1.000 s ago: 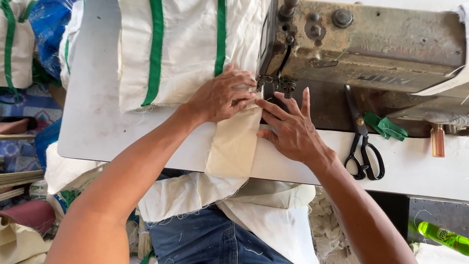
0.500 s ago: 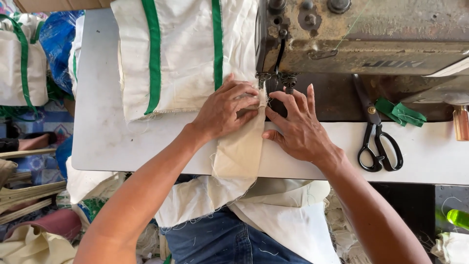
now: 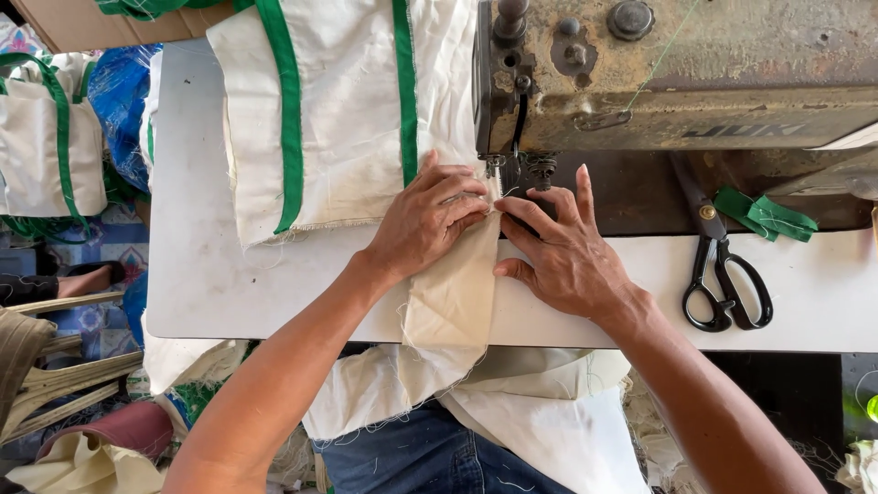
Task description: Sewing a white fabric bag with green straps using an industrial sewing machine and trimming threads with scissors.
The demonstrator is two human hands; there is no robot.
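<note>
My left hand (image 3: 426, 220) lies flat on cream fabric with green stripes (image 3: 329, 119), its fingers pressing the cloth just left of the needle of an old grey sewing machine (image 3: 677, 82). My right hand (image 3: 562, 252) rests on a folded cream strip (image 3: 453, 297) that hangs over the table's front edge, its fingertips beside the presser foot (image 3: 540, 169). Both hands hold the cloth down where the two pieces meet. The needle itself is partly hidden by my fingers.
Black-handled scissors (image 3: 722, 274) and a scrap of green tape (image 3: 766, 218) lie on the white table (image 3: 201, 274) to the right. More cream cloth hangs over my lap (image 3: 512, 412). Finished cream bags with green straps (image 3: 50, 146) are piled on the floor at left.
The view has shifted, so the table and machine sit further right and lower. My hands have kept pressing the cloth at the needle, fingers edging slightly toward the presser foot.
</note>
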